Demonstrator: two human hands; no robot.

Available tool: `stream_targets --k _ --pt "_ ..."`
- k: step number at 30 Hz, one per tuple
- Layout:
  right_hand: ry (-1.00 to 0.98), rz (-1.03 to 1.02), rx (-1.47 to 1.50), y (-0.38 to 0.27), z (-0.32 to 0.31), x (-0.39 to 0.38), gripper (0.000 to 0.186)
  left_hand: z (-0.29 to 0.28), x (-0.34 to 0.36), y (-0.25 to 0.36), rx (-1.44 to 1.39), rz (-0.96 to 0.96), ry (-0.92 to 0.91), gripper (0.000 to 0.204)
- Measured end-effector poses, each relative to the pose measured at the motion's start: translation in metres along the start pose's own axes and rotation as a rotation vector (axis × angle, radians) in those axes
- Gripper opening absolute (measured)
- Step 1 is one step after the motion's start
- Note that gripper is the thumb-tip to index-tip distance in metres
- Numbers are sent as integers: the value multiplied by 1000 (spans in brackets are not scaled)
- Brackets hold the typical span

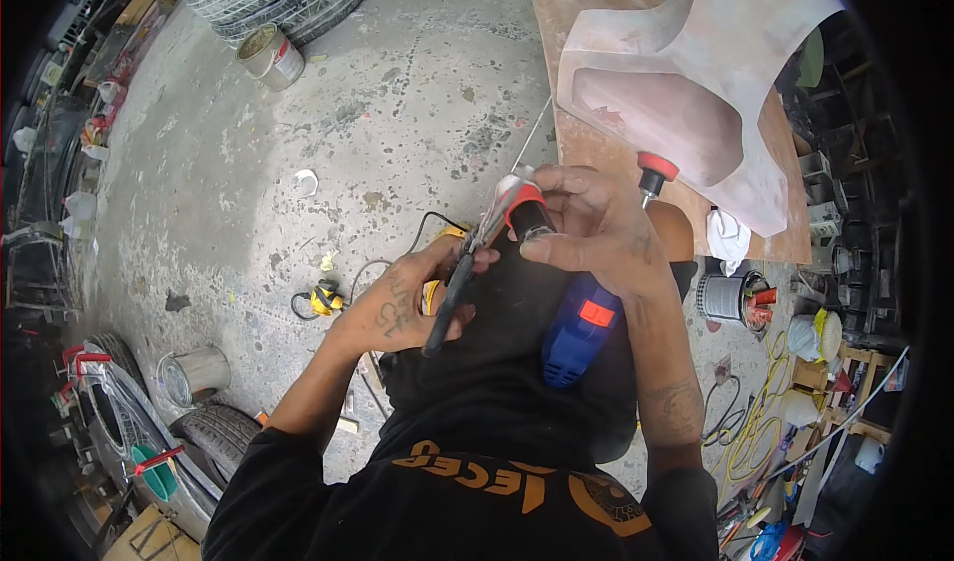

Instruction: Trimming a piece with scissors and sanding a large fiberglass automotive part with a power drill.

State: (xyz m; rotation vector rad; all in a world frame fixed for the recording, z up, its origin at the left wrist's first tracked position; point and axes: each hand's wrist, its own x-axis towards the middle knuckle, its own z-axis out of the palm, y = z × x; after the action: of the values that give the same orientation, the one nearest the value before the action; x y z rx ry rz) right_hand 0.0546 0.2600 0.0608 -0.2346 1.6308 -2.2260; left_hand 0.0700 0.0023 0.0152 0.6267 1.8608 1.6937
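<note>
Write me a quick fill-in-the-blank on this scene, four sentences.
1. The right hand grips a round piece coloured ____ and black.
2. The handle in the left hand is coloured ____.
3. The power tool with the orange patch has a mostly ____ body.
4. The large curved panel lies toward the picture's upper ____.

Missing words: red; black; blue; right.

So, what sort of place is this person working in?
It looks like a workshop, perhaps for vehicle body repair: tires lie on a worn, stained concrete floor, and a large pale shaped panel rests on a wooden board.
</note>
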Motion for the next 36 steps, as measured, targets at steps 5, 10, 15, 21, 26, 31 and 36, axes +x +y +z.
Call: stream_targets --k 5,10,15,21,26,31,36 --pt "-61 -83 -73 2 -1 -1 41 -3 0 -1 365 4 94 63" --pt "-33 -49 -118 -6 7 -2 49 0 -3 -11 440 15 167 65" --pt "-68 -76 -220 -16 6 -4 38 -7 -6 0 403 -126 79 57" --pt "-152 -30 -275 -16 0 -3 52 -11 -1 13 397 -63 -27 58" --pt "-233 2 -175 -23 -4 1 52 -12 -6 -4 -429 -180 -346 58" --pt "-195 19 -44 -9 -5 -1 43 -9 -2 3 -13 -54 -196 60" --pt "-125 -17 -88 -14 -3 -8 43 -5 -2 16 383 -11 9 69"
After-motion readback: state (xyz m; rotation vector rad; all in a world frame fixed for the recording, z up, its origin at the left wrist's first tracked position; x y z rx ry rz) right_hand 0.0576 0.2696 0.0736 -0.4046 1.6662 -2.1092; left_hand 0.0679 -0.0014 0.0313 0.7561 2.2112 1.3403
